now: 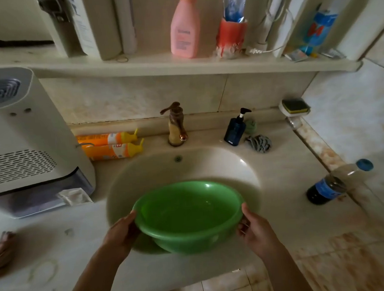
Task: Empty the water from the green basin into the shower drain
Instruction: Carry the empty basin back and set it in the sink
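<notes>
Both hands are holding the green basin (188, 214) by its rim, one at each side. The left hand (122, 234) is closing around the left edge, with the thumb lying on top of the rim and the fingers going under it. The right hand (256, 229) is doing the same at the right edge, its fingers (243, 228) curling under the lip. Between the hands the basin is sitting almost level, over the near part of the sink (243, 165); I cannot tell if it is touching the sink. Water is showing inside it as a clear shallow layer.

Left of the left hand, a white appliance (28, 140) is standing on the table (290, 218). Right of the right hand, a dark bottle (329, 188) with a blue cap is lying tilted on the table.

Beyond the hands, behind the sink, a brown tap (175, 124) is standing. Two orange bottles (111, 145) are lying left of it, and a dark pump bottle (236, 129) is standing right of it, with a grey scrubber (258, 143) just beside.

Farther still, a shelf (182, 65) is carrying a pink bottle (185, 27) and a red cup (231, 37).
</notes>
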